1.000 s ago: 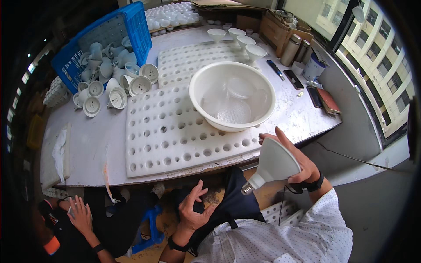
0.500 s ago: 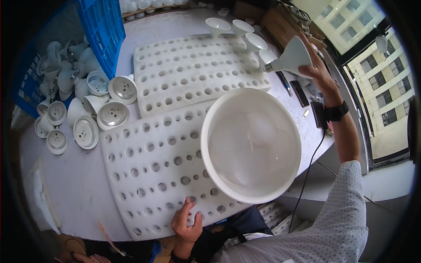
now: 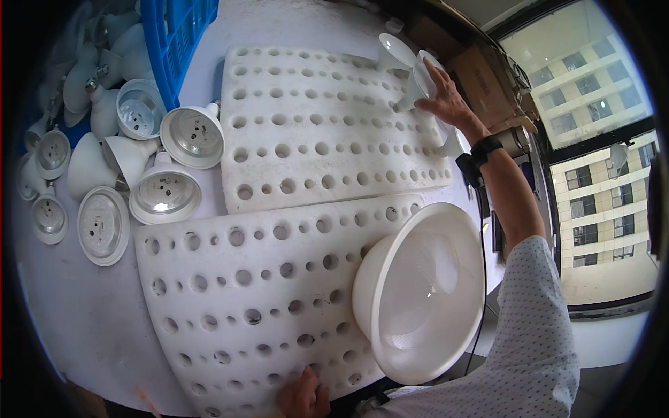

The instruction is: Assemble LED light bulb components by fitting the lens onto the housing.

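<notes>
My right hand (image 3: pixel 449 101) is at the far right of the far foam board (image 3: pixel 300 132), its thumb and fingers round a white cone-shaped reflector bulb (image 3: pixel 420 82). The bulb leans with its screw base down and to the left. Close by stand more white bulbs (image 3: pixel 396 52), partly behind the hand. Low in the picture, my left hand (image 3: pixel 304 397) rests at the front edge of the near foam board (image 3: pixel 244 299), fingers loosely bent and apart, holding nothing I can see. Both boards are white with rows of round holes.
A large white bowl (image 3: pixel 364 289) stands tilted on the near board's right side, with pale translucent round pieces inside. Several lamp bodies with open white cups (image 3: pixel 166 189) lie at the left, beside a blue plastic crate (image 3: pixel 171 52). Cardboard boxes (image 3: pixel 481 80) and a window border the right.
My right hand has carried the bulb left and down toward the others. The view has shifted, so the bowl now appears lower and more tilted. My left hand appears lower in the picture.
</notes>
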`<state>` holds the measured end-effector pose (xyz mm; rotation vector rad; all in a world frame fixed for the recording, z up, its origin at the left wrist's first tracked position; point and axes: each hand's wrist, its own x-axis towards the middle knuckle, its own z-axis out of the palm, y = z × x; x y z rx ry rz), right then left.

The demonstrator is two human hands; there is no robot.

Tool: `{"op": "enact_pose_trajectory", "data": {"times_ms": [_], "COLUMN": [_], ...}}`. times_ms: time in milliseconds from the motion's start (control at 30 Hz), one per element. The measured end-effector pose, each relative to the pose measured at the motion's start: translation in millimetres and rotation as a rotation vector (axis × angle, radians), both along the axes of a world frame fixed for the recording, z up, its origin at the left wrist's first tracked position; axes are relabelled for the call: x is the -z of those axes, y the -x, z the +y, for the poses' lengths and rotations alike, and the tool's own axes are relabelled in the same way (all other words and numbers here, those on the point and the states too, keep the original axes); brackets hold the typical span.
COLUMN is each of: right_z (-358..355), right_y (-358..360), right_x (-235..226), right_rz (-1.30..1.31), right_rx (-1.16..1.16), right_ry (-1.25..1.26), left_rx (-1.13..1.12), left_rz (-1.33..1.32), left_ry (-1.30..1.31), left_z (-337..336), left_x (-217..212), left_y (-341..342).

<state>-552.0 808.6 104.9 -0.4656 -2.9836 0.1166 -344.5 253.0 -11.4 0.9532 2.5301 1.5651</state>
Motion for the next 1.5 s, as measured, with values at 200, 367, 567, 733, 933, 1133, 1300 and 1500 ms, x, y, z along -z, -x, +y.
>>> {"op": "enact_pose_trajectory", "data": {"times_ms": [200,367,567,733,933,1133,1300,1500], "right_z": [10,11,12,10,5,2,-2,-5], "right_y": [18,27,31,23,-4,-16,-15,-12], "right_x": [11,19,36,33,25,42,50,48], "right_rz": [0.005,-0.035,-0.032,-0.058,-0.055,-0.107,-0.091,-0.103], "right_rx": [-0.018,0.007,-0.012,-0.042,-0.005,-0.11,-0.075,-0.077], "right_ry": [-0.029,-0.052,-0.024,-0.059,-0.055,-0.03,-0.026,-0.019], "left_rx": [0.007,0.037,0.049,0.061,0.07,0.154,0.236,0.233], "left_rz": [-0.06,-0.138,-0.18,-0.204,-0.221,-0.266,-0.332,-0.27], "left_ry": [-0.057,-0.07,-0.087,-0.142,-0.254,-0.319,-0.353,-0.332], "left_z": [4,1,-3,-6,-10,-19,-24,-26], "left_x": [-9,-16,-12,-5,4,7,8,6], "left_y": [12,20,22,18,16,21,21,22]}}
